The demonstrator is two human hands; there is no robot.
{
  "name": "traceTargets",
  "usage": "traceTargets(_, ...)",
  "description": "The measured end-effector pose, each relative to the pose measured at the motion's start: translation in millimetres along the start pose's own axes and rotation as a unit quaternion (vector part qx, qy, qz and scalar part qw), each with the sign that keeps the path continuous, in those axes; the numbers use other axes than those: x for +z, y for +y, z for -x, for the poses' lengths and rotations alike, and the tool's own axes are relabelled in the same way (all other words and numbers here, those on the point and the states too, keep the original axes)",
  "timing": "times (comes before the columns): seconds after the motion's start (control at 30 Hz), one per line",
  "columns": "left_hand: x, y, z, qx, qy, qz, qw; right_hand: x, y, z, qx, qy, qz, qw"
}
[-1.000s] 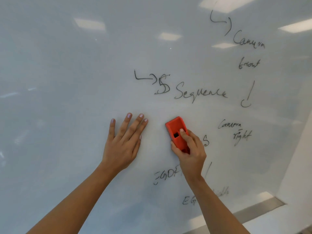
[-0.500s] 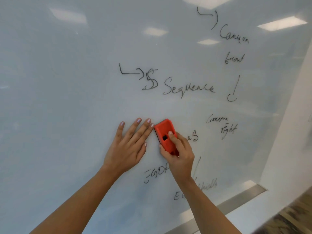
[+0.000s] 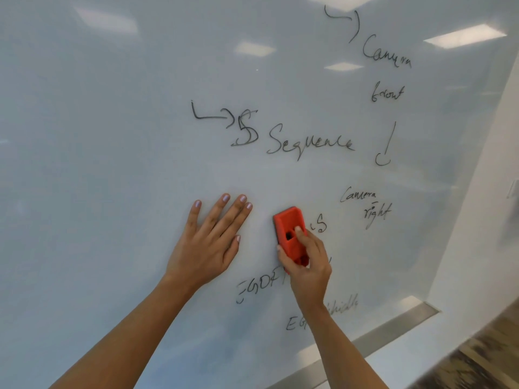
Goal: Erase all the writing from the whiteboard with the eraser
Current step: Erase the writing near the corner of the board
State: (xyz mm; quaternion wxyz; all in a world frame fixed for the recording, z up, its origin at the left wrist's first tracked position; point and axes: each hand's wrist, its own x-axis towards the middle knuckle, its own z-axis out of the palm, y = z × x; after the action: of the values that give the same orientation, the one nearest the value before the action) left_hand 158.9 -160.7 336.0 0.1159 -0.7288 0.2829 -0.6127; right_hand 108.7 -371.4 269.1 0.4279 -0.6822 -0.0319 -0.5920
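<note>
Right hand: the right hand was clamped on the red eraser, thumb on its left edge and fingers over its back, pressing it flat against the whiteboard.
Left hand: the left hand lay flat and spread on the board, fingers apart, holding nothing; it sat just beside the eraser, to its left, not touching it.
Eraser axis: its long axis ran roughly up the board, tilted slightly, top end pointing toward the word "Sequence".
Nearest writing: a small squiggle sat just right of the eraser; "EGDF" lay just below it, partly hidden by the wrist.
Farther writing: "Camera right" lay to the right, the arrow and "Camera front" well above.
Progress: judged early, since most words stood untouched.
Next move: probably a short sideways stroke to the right, across the eraser's long axis, by the right hand.
</note>
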Motion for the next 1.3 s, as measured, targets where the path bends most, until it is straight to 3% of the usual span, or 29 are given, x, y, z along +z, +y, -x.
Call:
traceTargets(0.17,-1.3,0.2,-0.1,-0.002,-0.001,-0.003,1.000,-9.7,11.0,-28.8,0.155,0.164,-0.016,0.974)
traceTargets(0.23,-1.7,0.7,-0.6,-0.004,0.001,0.003,1.000,-2.8,-0.8,-32.1,0.143,0.148,-0.026,0.978)
traceTargets(0.4,-0.8,-0.4,-0.3,0.001,0.006,0.007,1.000,4.5,-10.9,0.8,0.018,0.010,-0.010,1.000)
traceTargets(0.67,1.7,0.2,-2.6,0.005,0.020,-0.007,1.000,2.8,-5.2,-24.2,0.152,0.175,-0.034,0.972)
traceTargets(0.87,5.0,19.3,-26.7,0.081,0.036,-0.024,0.996,2.2,-3.3,5.4,0.068,0.052,-0.040,0.996)
traceTargets(1.03,9.8,19.9,-33.1,0.067,0.001,0.017,0.998,-19.6,21.7,-11.4,0.217,0.158,-0.053,0.962)
traceTargets(1.17,10.7,23.1,-32.4,0.067,-0.008,0.019,0.998,-20.4,16.7,-25.2,0.235,0.180,-0.036,0.955)
traceTargets(1.3,11.4,24.0,-32.3,0.064,-0.001,0.015,0.998,-1.5,6.5,13.5,0.112,0.072,-0.039,0.990)
